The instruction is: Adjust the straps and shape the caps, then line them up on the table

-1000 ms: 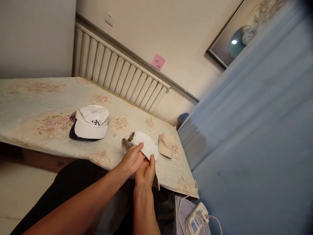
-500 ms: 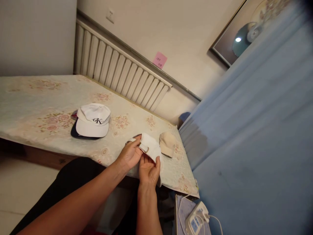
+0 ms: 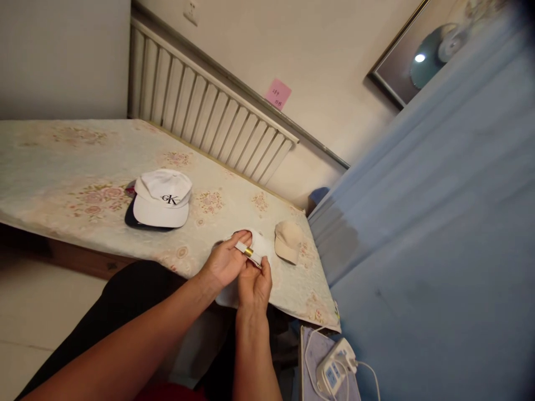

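Note:
Both my hands hold a white cap (image 3: 261, 245) at the near edge of a bed covered with a floral sheet (image 3: 75, 167). My left hand (image 3: 225, 262) is closed on the cap's back strap, next to a small gold buckle (image 3: 248, 252). My right hand (image 3: 256, 284) pinches the strap and the cap's edge from below. Just right of the cap a beige cap (image 3: 287, 240) lies on the sheet. Farther left, a white cap with a black "CK" logo (image 3: 163, 197) rests on top of a dark cap (image 3: 132, 216).
A ribbed headboard (image 3: 209, 120) runs along the wall with a pink sticky note (image 3: 278, 93) above it. A blue curtain (image 3: 438, 223) fills the right side. A white power strip with a cable (image 3: 334, 373) lies on the floor at the lower right.
My hands turned the white cap over and gathered it smaller, so the strap with its gold buckle now shows between my fingers. The view tilted a little.

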A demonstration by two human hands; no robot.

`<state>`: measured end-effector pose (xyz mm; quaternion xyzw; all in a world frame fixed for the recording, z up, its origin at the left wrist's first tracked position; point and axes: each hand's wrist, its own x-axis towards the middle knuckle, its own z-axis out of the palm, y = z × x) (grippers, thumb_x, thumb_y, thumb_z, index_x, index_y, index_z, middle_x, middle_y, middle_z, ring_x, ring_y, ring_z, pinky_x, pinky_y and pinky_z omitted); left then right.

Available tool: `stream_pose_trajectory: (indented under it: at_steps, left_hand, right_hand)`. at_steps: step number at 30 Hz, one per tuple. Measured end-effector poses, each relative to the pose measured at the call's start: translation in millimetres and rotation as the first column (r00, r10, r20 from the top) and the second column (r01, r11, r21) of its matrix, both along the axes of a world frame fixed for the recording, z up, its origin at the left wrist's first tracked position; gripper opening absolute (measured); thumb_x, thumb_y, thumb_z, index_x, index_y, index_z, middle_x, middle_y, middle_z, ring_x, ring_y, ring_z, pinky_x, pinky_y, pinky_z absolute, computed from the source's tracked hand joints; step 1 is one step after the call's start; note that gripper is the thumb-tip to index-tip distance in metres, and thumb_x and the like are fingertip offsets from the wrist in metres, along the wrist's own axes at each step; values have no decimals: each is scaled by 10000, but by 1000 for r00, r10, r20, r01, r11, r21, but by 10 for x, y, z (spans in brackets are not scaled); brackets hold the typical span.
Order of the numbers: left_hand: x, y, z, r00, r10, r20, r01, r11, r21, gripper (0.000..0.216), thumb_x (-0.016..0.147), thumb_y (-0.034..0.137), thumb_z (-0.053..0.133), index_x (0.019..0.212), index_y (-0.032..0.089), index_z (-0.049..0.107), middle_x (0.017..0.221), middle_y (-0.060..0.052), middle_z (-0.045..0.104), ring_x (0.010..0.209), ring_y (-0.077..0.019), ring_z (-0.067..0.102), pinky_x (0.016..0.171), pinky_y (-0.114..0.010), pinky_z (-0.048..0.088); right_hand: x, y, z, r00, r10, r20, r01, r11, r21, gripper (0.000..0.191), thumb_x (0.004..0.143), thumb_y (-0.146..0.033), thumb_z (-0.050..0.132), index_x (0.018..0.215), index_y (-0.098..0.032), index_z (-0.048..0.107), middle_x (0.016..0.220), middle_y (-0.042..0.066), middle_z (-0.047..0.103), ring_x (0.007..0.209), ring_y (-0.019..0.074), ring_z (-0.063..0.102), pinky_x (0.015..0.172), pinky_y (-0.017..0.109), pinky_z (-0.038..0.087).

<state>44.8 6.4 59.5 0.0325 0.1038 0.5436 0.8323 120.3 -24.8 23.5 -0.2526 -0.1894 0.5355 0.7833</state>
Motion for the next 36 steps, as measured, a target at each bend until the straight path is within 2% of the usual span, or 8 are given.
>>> stream_pose_trajectory:
  at_steps: [5,11,15,21,25,30,33,36]
  left_hand:
    - [-75,79,-12,996,-15,90,21,998,-65,365,1002,270,361,1250,72,543,1152,-180,665,1046,-216,674,920,-331,562]
    - [-168,139,64,995,10,101,8,985,-170,468,996,205,342,1417,2,375,1135,-217,680,986,-234,706,863,-342,599]
    - [-125,86,118,998,-34,57,44,982,-183,467,981,140,338,1431,21,380,1147,-205,686,958,-224,717,874,-332,599]
    - [-75,4,104,996,-87,31,91,980,-176,470,975,125,350,1430,11,389,1109,-196,697,945,-216,718,885,-311,588]
    - [-107,46,49,996,-67,53,76,981,-178,479,993,178,357,1442,11,368,1087,-190,707,894,-211,724,854,-311,596]
    - [-169,168,3,998,23,61,-12,983,-184,445,1013,221,324,1402,33,429,1024,-153,737,820,-196,731,811,-305,603]
    - [-182,205,2,998,31,45,-22,980,-199,427,1013,193,308,1385,43,455,994,-138,746,805,-178,731,802,-270,595]
    - [-150,180,6,999,7,45,1,983,-186,415,998,144,335,1380,36,460,962,-126,752,820,-166,730,814,-241,585]
  right_hand:
    - [104,-22,-1,999,14,-31,-13,999,36,341,855,-277,517,1142,-134,631,1294,130,648,1300,211,531,1171,465,311]
    - [252,-50,-23,999,-48,-25,48,999,4,289,856,-266,509,1075,-155,660,1263,114,670,1316,220,516,1148,515,331]
    - [211,-66,19,994,-80,-70,81,996,21,304,865,-330,543,1084,-154,659,1303,123,642,1333,229,498,1150,512,336]
    - [122,-75,62,998,14,-61,-13,1000,13,277,893,-290,491,1041,-129,661,1211,128,690,1310,198,527,1174,476,324]
    - [167,-83,59,998,-3,-58,1,1000,-32,264,907,-241,447,1024,-129,655,1196,115,699,1318,180,520,1169,474,340]
    - [287,-125,88,996,-20,-84,14,998,-68,282,925,-222,414,1041,-117,649,1261,124,666,1331,166,505,1167,437,353]
    - [342,-141,80,989,-46,-139,34,996,-85,285,926,-206,413,1024,-97,657,1280,137,653,1302,159,534,1158,385,371]
    - [331,-134,49,983,-75,-166,69,997,-41,267,927,-254,470,1029,-107,668,1279,126,657,1282,162,553,1150,368,381]
